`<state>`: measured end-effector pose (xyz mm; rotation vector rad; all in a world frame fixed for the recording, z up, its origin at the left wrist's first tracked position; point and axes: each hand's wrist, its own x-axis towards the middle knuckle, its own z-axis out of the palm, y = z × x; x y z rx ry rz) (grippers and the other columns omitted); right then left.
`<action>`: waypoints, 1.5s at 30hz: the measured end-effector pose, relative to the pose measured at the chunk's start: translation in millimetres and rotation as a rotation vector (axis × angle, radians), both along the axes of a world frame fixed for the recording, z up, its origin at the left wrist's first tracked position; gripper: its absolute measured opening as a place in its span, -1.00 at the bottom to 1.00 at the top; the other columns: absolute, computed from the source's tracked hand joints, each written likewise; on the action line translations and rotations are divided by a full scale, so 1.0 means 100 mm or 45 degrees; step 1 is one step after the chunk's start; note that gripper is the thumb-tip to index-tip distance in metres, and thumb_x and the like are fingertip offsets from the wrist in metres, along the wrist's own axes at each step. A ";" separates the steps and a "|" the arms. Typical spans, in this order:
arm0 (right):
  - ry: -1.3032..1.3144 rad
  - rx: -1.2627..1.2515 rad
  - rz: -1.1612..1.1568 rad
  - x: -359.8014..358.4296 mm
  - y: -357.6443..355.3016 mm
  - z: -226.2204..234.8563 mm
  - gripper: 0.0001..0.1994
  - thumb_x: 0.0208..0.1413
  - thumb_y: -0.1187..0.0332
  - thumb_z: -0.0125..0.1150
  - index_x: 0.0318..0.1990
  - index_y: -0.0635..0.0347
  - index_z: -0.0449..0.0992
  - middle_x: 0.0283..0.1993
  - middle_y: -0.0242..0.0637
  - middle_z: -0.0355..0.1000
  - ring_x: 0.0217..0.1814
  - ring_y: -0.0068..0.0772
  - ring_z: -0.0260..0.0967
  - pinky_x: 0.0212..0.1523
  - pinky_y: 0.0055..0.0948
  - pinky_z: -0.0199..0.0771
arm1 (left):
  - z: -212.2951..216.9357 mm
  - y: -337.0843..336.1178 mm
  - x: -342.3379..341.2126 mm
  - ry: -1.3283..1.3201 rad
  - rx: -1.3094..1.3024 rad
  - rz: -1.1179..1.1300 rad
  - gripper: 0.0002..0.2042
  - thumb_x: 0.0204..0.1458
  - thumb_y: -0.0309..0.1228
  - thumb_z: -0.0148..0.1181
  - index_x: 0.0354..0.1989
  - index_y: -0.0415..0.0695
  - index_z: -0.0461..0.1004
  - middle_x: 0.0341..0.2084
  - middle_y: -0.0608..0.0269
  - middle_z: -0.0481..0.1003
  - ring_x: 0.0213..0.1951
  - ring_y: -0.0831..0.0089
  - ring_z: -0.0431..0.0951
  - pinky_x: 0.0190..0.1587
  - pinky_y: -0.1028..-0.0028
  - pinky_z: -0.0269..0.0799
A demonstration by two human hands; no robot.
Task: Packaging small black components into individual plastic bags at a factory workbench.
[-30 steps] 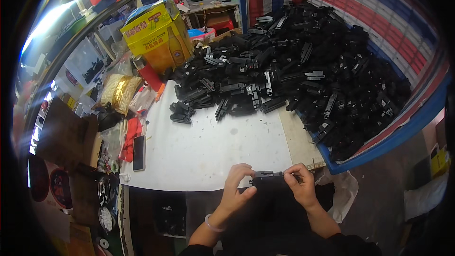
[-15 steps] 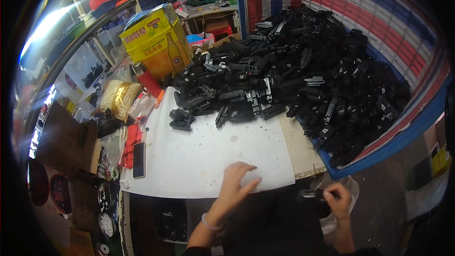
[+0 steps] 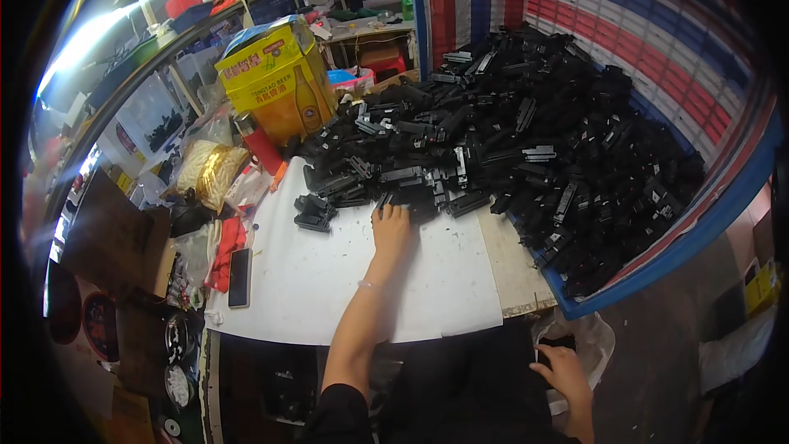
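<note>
A: Since your left arm crosses the table point(image 3: 448, 271) from its near edge, what does the hand meet?

B: Your left hand point(image 3: 392, 226) touches a black part point(image 3: 385, 196) at the near fringe of the pile point(image 3: 493, 131). Your fingers are close together; whether they grip, I cannot tell.

A: And your right?

B: Your right hand point(image 3: 565, 368) is off the table, just beyond its near right corner, by a white bag point(image 3: 604, 335). Its fingers are half curled; I cannot tell if you hold anything.

A: Which step are you at?

B: Seemingly the reach for a part. The pile spreads toward the table's far edge and past its right edge. Because the parts overlap, lifting one would call for a narrow pinch.
</note>
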<state>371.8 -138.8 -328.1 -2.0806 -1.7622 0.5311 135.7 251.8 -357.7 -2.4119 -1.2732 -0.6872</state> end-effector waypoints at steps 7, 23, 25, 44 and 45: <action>0.857 0.120 0.086 -0.59 0.70 0.12 -0.60 0.08 0.18 0.19 0.04 0.13 0.37 -0.15 -0.19 0.48 -0.10 -0.33 0.43 -0.04 -0.43 0.35 | 0.32 -1.32 -0.16 -1.544 -1.817 -0.217 -0.60 0.13 -0.12 0.05 -0.06 -0.23 0.44 -0.23 0.31 0.47 -0.18 0.56 0.38 -0.14 0.51 0.29; 1.677 0.545 -0.183 -1.29 1.07 0.20 -0.86 0.19 0.41 0.05 -0.13 0.15 0.28 -0.32 -0.50 0.26 -0.33 -0.74 0.18 -0.27 -0.73 0.15 | 0.26 -2.46 -0.26 -1.598 -1.679 -0.446 -0.52 0.04 -0.49 -0.01 0.19 -0.23 0.13 0.05 0.21 0.28 0.06 0.44 0.30 0.09 0.46 0.24; 1.677 0.570 -0.217 -1.22 1.07 0.28 -0.84 0.15 0.43 0.11 -0.16 0.14 0.29 -0.29 -0.50 0.27 -0.33 -0.74 0.17 -0.29 -0.71 0.16 | 0.29 -2.39 -0.37 -1.652 -1.477 -0.465 -0.61 0.07 -0.47 0.09 0.09 -0.20 0.27 -0.01 0.25 0.34 0.04 0.45 0.32 0.09 0.44 0.24; 1.440 0.542 0.039 -0.95 0.89 0.37 -0.74 0.05 0.39 0.25 -0.15 0.26 0.37 -0.20 -0.27 0.43 -0.11 -0.51 0.37 -0.05 -0.53 0.32 | 0.73 -2.37 -0.58 -1.518 -1.235 -0.436 -0.73 -0.07 -0.31 0.25 -0.33 -0.26 0.42 -0.17 0.04 0.43 -0.03 0.22 0.38 0.08 0.38 0.19; 1.438 0.545 0.046 -0.94 0.91 0.39 -0.74 0.05 0.39 0.25 -0.15 0.26 0.37 -0.20 -0.27 0.43 -0.11 -0.51 0.37 -0.05 -0.53 0.32 | 0.71 -2.39 -0.63 -1.506 -1.239 -0.419 -0.73 -0.08 -0.31 0.26 -0.33 -0.25 0.42 -0.17 0.05 0.43 -0.03 0.21 0.39 0.08 0.37 0.21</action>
